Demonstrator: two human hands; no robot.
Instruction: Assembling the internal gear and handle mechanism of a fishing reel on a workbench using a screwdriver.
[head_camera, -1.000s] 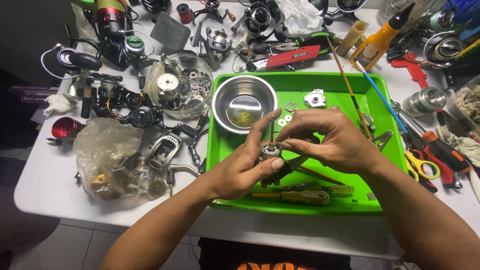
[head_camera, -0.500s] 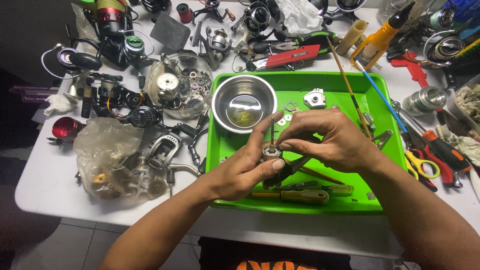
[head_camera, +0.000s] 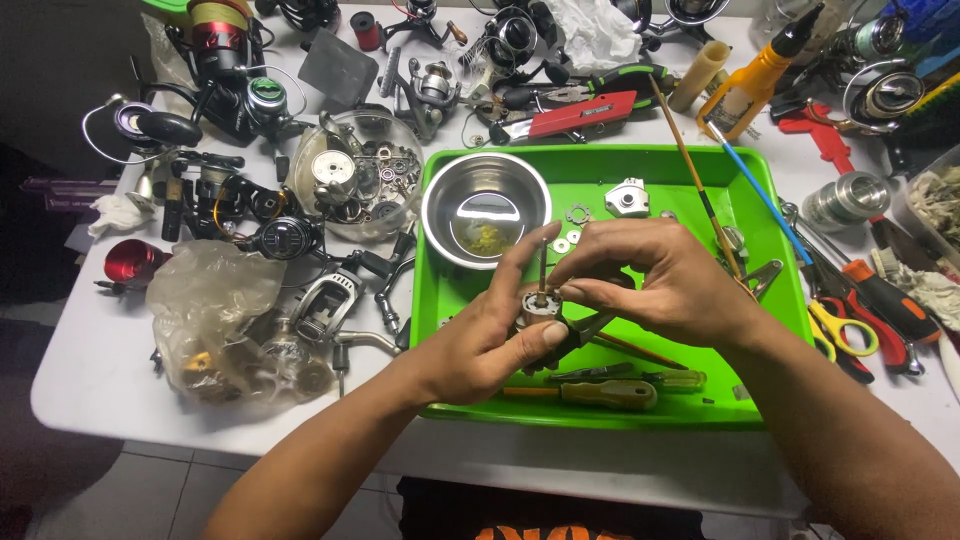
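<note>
Above a green tray (head_camera: 760, 190), my left hand (head_camera: 490, 335) grips a small round metal reel part (head_camera: 535, 305) with a thin shaft standing up from it. My right hand (head_camera: 665, 280) comes in from the right, its fingertips pinching at the part's top beside the shaft. A steel bowl (head_camera: 486, 208) sits in the tray's far left corner. Small washers (head_camera: 572, 238) and a grey metal piece (head_camera: 627, 197) lie behind my hands. A yellow-handled screwdriver (head_camera: 600, 393) lies near the tray's front edge.
Fishing reels (head_camera: 240, 95) and loose reel parts crowd the white table left of and behind the tray. A clear dish of small parts (head_camera: 355, 180), a plastic bag (head_camera: 215, 320), a red utility knife (head_camera: 580, 112), an oil bottle (head_camera: 755, 75), scissors (head_camera: 850, 330) and brushes lie around.
Both hands stay over the tray on the reel part; only the fingers shift slightly around the shaft.
</note>
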